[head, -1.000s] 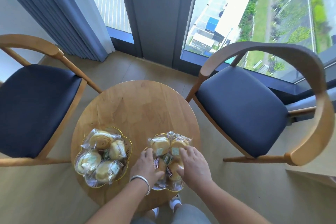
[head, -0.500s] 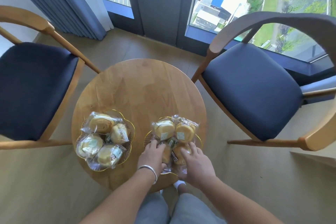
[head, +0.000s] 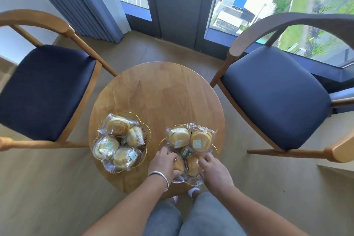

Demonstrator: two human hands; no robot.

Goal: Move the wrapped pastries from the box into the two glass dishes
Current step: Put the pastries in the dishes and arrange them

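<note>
Hands met low in the frame's centre: left hand (head: 165, 163) and right hand (head: 214, 171) curled their fingers on wrapped pastries (head: 188, 146) heaped in the right dish (head: 215, 147). Left dish (head: 144, 147) held four more, centre-left on the table (head: 159, 90).

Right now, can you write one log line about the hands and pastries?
left hand: on pastries | right hand: on pastries | right dish: being arranged | left dish: full, untouched

Right dish's (head: 215, 147) near rim and nearest pastries (head: 192, 163) behind both hands (head: 162, 163).
</note>
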